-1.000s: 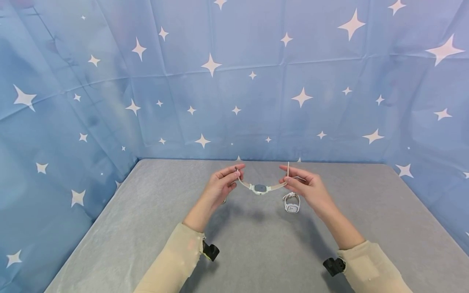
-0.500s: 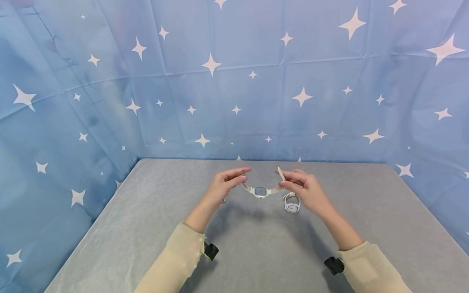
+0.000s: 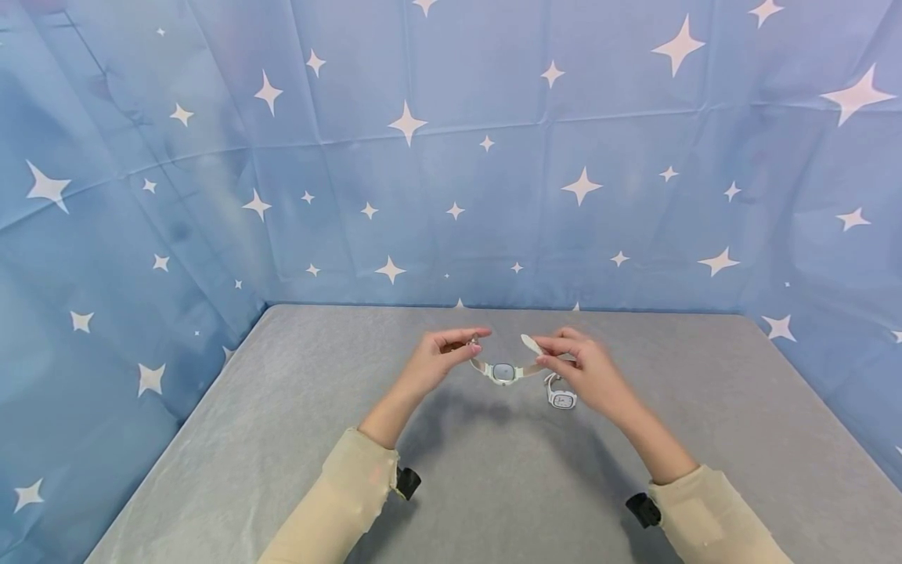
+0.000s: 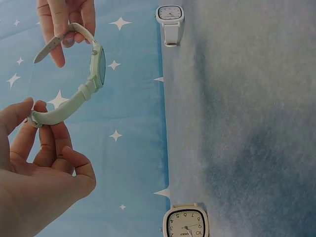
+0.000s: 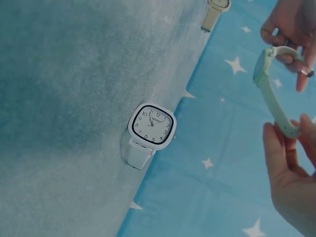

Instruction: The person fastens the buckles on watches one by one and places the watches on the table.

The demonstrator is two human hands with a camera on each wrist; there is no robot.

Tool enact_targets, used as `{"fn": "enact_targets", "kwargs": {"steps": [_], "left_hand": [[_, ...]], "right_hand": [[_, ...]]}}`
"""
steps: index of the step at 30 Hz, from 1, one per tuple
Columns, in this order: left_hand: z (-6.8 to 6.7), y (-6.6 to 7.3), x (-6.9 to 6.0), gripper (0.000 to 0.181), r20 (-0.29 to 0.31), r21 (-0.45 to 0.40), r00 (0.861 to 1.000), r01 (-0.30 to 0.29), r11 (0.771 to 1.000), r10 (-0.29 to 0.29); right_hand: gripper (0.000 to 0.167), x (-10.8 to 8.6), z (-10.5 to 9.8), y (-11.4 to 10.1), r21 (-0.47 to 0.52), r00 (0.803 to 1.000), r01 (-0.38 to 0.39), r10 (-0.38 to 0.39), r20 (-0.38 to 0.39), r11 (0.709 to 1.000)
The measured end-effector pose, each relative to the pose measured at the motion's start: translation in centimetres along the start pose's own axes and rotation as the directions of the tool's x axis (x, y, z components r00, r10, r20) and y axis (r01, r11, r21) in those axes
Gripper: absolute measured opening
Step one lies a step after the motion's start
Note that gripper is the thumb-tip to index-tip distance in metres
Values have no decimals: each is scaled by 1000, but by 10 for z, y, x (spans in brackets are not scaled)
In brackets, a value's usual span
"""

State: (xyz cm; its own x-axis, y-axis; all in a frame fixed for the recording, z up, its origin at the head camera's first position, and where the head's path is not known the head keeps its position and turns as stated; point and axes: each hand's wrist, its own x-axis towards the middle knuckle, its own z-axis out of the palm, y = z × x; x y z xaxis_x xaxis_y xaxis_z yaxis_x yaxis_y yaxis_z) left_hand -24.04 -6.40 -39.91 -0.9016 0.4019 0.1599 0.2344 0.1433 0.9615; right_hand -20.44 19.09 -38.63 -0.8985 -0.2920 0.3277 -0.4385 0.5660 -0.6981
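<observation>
A pale green wristwatch hangs in a shallow U above the table, strap unfastened. My left hand pinches the buckle end between thumb and finger; the buckle shows in the left wrist view. My right hand pinches the other half of the strap, whose free tip sticks up past the fingers. On the table just below the right hand sits a white square-faced watch. A cream square-faced watch lies on the table near the left hand; in the head view that hand hides it.
The grey cloth-covered table spreads beneath both hands. Behind it stands a blue curtain with white stars, which also runs down the left and right sides. A small black camera is worn at each wrist.
Both hands have come closer together and dropped slightly, bending the green watch into a tighter curve. Its free strap tip has swung from upright to leaning left, and its face shows more.
</observation>
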Motion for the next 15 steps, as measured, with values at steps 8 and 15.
{"fn": "enact_targets", "kwargs": {"steps": [8,15], "left_hand": [[2,-1,1,33,16,52,999,-34,998,33],[5,-1,0,32,40,76,999,-31,997,28]], "right_hand": [[33,0,3,-4,-76,999,46,-46,6,996],[35,-2,4,-3,-127,998,58,-55,23,990]]}}
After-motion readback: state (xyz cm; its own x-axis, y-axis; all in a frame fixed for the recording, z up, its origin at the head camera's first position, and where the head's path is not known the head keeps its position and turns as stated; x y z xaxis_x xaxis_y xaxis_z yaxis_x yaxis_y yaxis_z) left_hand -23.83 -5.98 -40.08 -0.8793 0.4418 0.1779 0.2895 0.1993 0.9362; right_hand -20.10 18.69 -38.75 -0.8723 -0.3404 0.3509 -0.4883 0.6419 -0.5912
